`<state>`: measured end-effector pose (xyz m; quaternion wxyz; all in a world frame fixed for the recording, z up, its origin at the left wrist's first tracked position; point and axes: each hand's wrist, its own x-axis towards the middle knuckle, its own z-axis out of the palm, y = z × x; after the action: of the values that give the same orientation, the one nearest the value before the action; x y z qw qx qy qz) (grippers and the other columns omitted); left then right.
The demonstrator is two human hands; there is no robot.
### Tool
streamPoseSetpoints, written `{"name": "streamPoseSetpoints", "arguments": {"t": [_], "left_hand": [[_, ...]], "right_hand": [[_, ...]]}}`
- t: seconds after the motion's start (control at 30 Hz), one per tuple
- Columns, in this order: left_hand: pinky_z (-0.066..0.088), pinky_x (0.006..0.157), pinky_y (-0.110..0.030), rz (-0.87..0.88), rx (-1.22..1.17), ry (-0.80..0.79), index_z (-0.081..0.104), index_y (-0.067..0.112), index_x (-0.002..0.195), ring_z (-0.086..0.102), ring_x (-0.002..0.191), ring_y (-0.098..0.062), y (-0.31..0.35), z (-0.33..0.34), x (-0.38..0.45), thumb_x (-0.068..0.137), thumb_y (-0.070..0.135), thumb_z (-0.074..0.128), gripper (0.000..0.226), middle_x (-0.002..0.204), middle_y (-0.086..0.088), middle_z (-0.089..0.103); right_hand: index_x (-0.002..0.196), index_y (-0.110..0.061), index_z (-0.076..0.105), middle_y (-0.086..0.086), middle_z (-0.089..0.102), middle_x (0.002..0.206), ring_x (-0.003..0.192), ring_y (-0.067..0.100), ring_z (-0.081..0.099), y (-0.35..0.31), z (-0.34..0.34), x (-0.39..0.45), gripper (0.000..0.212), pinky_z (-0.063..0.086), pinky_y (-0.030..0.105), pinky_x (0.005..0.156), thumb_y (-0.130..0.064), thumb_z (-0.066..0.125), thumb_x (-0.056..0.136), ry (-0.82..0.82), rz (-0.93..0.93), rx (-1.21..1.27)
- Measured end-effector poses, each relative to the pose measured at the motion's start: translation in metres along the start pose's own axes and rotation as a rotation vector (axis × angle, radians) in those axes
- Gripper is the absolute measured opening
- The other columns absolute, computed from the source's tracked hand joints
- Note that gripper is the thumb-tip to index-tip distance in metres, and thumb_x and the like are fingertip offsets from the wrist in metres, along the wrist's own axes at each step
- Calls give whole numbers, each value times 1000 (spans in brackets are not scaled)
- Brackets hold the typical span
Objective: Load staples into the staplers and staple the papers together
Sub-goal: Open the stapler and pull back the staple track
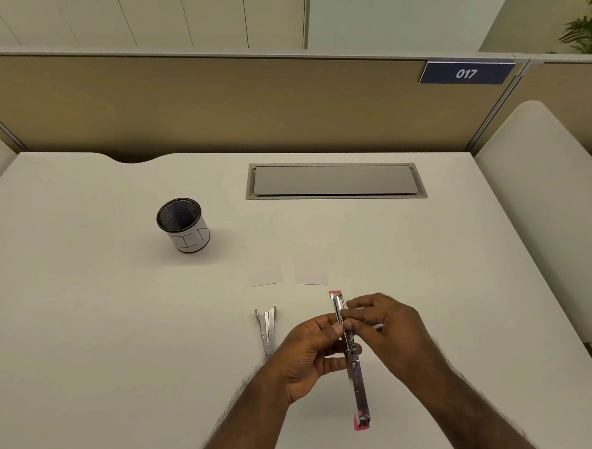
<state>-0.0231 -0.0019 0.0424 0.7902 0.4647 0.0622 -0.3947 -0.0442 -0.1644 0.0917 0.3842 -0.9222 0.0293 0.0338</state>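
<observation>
Head view: pink-ended chrome stapler (351, 355), swung open, gripped by left hand (308, 354).
Staple strip pinched by right hand (384, 326) at its channel; judged light, rigid, slippery; best held mid-body.

An office cubicle: numbered partition sign (466, 73), desk (87, 321), cable hatch (335, 181).

- A white desk (87, 321) fills most of the view.
- A black mesh pen cup (183, 225) with a white paper label stands upright on its left half.
- A grey cable flap (335, 181) lies shut, set into the desk near the far edge.
- A tan partition (212, 101) runs behind the desk.
- A blue sign (467, 73) reading 017 sits at the partition's top right.
- A green plant (586, 27) shows at the far right.
</observation>
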Motion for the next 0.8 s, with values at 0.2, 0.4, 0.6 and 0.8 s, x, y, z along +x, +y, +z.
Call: {"name": "streamPoseSetpoints", "arguments": {"t": [0.2,0.4,0.6,0.8], "left_hand": [[58,74,-37,15,-86,4,71,12,114,71,91,-25,7,-3,1,88,20,66,28,103,-10,72],[59,71,-38,94,-174,71,75,13,104,72,86,-28,6,-12,5,81,20,71,24,97,-7,72],[58,64,-31,169,-137,144,78,19,91,70,77,-20,7,-23,7,77,23,70,15,91,-6,73],[56,65,-29,137,-21,102,74,17,100,63,77,-15,3,-28,3,80,25,70,22,94,-4,71]], "right_hand": [[117,-39,63,-23,64,113,92,-2,65,3,3,-21,30,56,16,72,-29,67,89,65,108,260],[116,-29,56,-2,71,102,81,19,73,13,12,-46,53,59,34,76,-32,81,70,-409,498,518],[100,-6,68,1,67,65,56,18,65,16,23,-55,24,61,38,67,-3,77,78,-100,499,691],[96,-12,76,10,70,78,69,27,68,12,15,-48,35,58,31,68,-27,79,64,28,400,999]]}}
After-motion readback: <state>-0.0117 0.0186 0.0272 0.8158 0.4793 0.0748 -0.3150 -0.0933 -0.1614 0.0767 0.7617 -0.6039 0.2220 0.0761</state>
